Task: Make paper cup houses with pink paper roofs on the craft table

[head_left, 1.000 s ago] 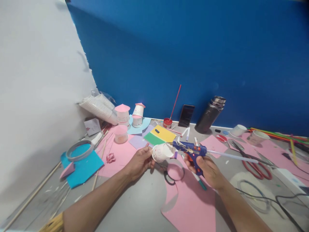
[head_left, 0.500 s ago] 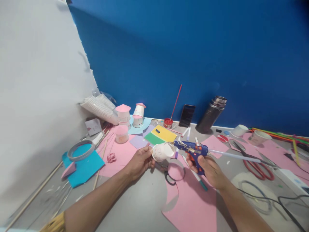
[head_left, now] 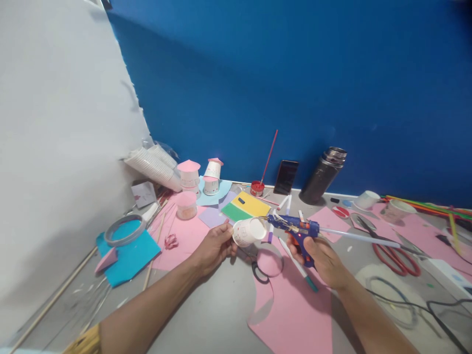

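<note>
Tilted on its side, a white paper cup (head_left: 246, 233) with small drawings is pinched at its base by my left hand (head_left: 217, 244). Its rim faces right. My right hand (head_left: 320, 255) grips a blue hot glue gun (head_left: 295, 226) with an orange trigger and a long clear glue stick out of its back. The nozzle sits at the upper edge of the cup's rim; whether they touch I cannot tell. Below lie a pink paper circle (head_left: 270, 262), black-handled scissors (head_left: 260, 273), a teal-capped marker (head_left: 308, 280) and a cut pink sheet (head_left: 295, 319).
Decorated cups with pink cone roofs (head_left: 189, 167) stand at the back left, near stacked paper cups (head_left: 153, 167). A grey tape roll (head_left: 125, 230) lies on blue paper. A flask (head_left: 322, 177) and phone (head_left: 286, 177) lean at the wall. Red scissors (head_left: 396, 260) and a cable (head_left: 416, 307) lie right.
Both hands keep their holds on the cup and the glue gun. The gun has shifted very slightly right; the cup has hardly moved.
</note>
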The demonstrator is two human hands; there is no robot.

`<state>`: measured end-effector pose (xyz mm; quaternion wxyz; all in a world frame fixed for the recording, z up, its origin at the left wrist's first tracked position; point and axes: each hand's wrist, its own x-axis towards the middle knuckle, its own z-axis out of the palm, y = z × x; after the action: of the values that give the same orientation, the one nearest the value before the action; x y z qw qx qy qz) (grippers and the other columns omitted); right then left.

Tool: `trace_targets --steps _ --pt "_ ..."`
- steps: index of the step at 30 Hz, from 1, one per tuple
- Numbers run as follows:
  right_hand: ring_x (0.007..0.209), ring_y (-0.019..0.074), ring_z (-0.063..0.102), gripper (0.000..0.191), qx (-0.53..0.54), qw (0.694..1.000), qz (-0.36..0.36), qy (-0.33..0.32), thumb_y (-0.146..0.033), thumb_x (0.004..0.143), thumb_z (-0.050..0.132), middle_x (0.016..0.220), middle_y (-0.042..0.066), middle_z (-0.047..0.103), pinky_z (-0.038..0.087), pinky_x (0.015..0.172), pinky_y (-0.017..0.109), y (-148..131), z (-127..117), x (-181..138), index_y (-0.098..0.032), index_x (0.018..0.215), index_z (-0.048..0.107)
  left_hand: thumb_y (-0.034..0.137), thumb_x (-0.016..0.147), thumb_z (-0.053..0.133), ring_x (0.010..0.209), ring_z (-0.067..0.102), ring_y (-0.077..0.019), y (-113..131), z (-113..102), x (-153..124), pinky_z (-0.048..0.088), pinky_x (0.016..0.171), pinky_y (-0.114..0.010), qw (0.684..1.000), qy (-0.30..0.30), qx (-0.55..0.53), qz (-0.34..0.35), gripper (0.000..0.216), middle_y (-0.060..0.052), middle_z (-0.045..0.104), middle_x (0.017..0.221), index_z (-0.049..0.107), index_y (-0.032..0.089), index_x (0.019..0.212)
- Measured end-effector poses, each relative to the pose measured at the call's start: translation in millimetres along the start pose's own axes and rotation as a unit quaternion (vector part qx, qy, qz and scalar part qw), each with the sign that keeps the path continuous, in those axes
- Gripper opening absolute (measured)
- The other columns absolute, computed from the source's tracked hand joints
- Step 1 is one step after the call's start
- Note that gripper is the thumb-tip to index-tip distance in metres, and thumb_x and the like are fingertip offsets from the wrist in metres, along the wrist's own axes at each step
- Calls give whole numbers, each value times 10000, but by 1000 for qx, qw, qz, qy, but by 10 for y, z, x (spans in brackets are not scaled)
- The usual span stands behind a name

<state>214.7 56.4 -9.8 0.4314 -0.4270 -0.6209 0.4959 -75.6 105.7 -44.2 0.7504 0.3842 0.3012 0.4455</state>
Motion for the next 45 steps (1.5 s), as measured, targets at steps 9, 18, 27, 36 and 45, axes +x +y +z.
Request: trace_targets --steps 9,18,27,36,45 --pt "629 147 528 618 -5 1000 6 7 -712 962 507 810 77 636 443 582 281 -20 -3 -4 -135 1061 704 464 785 850 486 581 -123 1 -25 2 510 441 -219 1000 7 -6 4 428 -18 625 578 548 163 752" --pt "635 152 538 598 -20 1000 8 4 -694 975 497 816 74 631 463 594 288 -14 -16 -13 -139 1063 700 446 802 840 493 585 -131 16 -32 -10 515 451 -229 1000 13 -6 3 399 -26 630 581 565 158 767" --pt "628 146 537 616 -26 1000 5 4 -718 963 492 798 72 628 468 590 281 -50 -21 2 -140 979 705 464 779 857 503 577 -119 39 -21 -12 510 468 -218 1000 23 1 -1 419 -11 625 589 571 159 802" --pt "611 148 532 631 -25 1000 -1 7 -729 955 494 771 64 619 464 566 278 -84 -7 0 -140 1033 707 457 814 827 493 571 -115 25 -44 1 491 452 -216 1000 26 -1 3 389 -9 621 598 584 153 815" --pt "620 144 539 619 -31 999 12 2 -725 957 497 805 71 630 459 570 274 -71 -20 -13 -141 980 702 453 777 862 509 575 -100 53 -28 -7 501 465 -205 999 45 -7 5 408 -8 628 656 604 140 824"
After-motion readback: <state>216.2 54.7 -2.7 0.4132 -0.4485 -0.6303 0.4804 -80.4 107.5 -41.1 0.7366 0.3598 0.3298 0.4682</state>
